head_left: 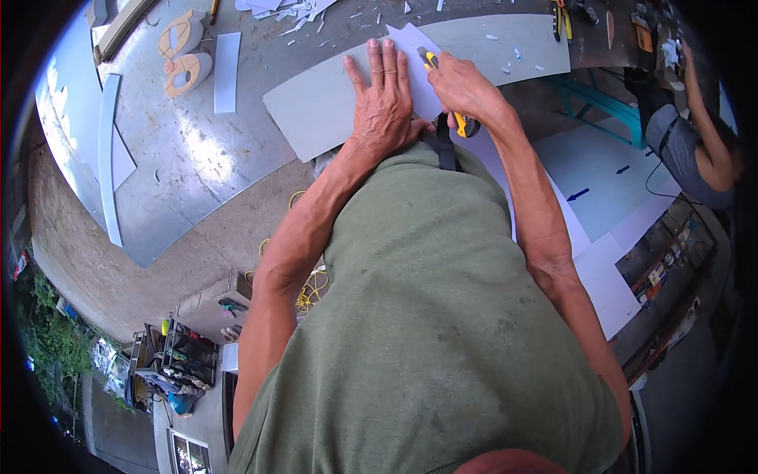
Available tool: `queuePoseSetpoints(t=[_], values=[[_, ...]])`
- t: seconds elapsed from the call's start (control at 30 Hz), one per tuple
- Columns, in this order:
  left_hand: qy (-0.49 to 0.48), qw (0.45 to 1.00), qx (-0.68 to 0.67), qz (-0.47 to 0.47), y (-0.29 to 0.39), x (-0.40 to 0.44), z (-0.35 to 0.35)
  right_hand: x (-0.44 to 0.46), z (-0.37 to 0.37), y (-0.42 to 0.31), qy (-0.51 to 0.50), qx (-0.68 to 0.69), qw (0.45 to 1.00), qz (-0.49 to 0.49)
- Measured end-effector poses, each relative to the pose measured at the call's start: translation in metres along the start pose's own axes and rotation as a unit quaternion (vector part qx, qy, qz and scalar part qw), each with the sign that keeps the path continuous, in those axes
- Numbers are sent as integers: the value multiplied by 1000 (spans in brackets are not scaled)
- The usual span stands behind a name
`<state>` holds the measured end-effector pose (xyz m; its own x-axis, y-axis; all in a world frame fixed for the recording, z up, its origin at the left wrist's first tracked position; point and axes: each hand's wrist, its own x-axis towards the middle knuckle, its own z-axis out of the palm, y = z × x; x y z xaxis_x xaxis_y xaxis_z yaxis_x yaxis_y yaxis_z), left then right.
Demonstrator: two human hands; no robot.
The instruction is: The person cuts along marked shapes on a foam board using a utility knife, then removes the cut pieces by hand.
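Note:
My right hand (pixel 466 85) is closed around a yellow and black utility knife (pixel 461 125), whose front end points up and to the left. Beneath the knife lies a white sheet (pixel 418 83) with an angled far end. My left hand (pixel 384 103) presses flat beside it, fingers stretched out and slightly apart, on a long grey board (pixel 308 107). The board rests along the near side of the metal table. Whether the blade touches the sheet is too small to tell. My thumb is partly hidden by the wrist and shirt.
The metal table (pixel 178 142) carries wooden cut-outs (pixel 188 73), a white strip (pixel 227 73) and white offcuts (pixel 296 9). Pliers (pixel 557 22) lie at the far right. A person (pixel 688 146) is at right, near a teal stand (pixel 604 107). Yellow cord (pixel 309 292) lies on the floor.

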<state>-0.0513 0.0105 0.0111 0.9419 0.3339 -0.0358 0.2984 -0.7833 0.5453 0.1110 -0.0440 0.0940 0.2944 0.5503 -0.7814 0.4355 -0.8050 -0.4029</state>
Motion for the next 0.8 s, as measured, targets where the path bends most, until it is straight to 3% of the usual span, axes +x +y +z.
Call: queuePoseSetpoints(t=[0.03, 0.07, 0.1, 0.2, 0.23, 0.3, 0.33, 0.4, 0.43, 0.47, 0.5, 0.57, 0.63, 0.67, 0.73, 0.8], values=[[7, 1000, 3, -4, 0, 1, 1, 5, 9, 12, 0, -1, 1000, 0], [8, 1000, 4, -5, 0, 0, 1, 13, 21, 29, 53, -175, 976, -116], [8, 1000, 9, -6, 0, 0, 1, 13, 23, 27, 106, -339, 907, -226], [4, 999, 39, -4, 1, 5, 2, 3, 26, 19, 79, -381, 902, -188], [-11, 998, 64, -6, 1, 1, 1, 2, 26, 16, 79, -380, 902, -189], [-7, 998, 62, -6, -1, 2, 1, 3, 23, 12, 23, -203, 975, -82], [-8, 998, 56, -6, 1, 0, 1, 4, 28, 18, 23, -202, 976, -80], [-7, 998, 65, -4, 1, 3, 2, 10, 35, 34, 124, -375, 889, -231], [-11, 997, 75, -6, 1, 1, 1, 6, 28, 22, 124, -374, 889, -232], [-15, 997, 77, -6, 1, -4, -2, 1, 18, 10, 67, -188, 974, -108], [-11, 998, 56, -11, 3, -3, -10, -3, 11, 2, 9, 8, 1000, 23], [-1, 999, 36, -11, -2, 4, -16, -4, 5, 10, 22, 38, 999, 25], [99, 993, -63, -30, -17, 4, -19, -7, 5, 14, 24, 70, 997, 26], [96, 993, -60, -31, -22, 3, -20, -9, 6, 16, 36, 34, 999, 10], [174, 964, -165, -115, -28, 9, -27, -9, 9, 24, 52, -4, 999, -11], [207, 951, -175, -145, -25, 15, -25, 1, 28, 46, 135, -30, 981, -135]])
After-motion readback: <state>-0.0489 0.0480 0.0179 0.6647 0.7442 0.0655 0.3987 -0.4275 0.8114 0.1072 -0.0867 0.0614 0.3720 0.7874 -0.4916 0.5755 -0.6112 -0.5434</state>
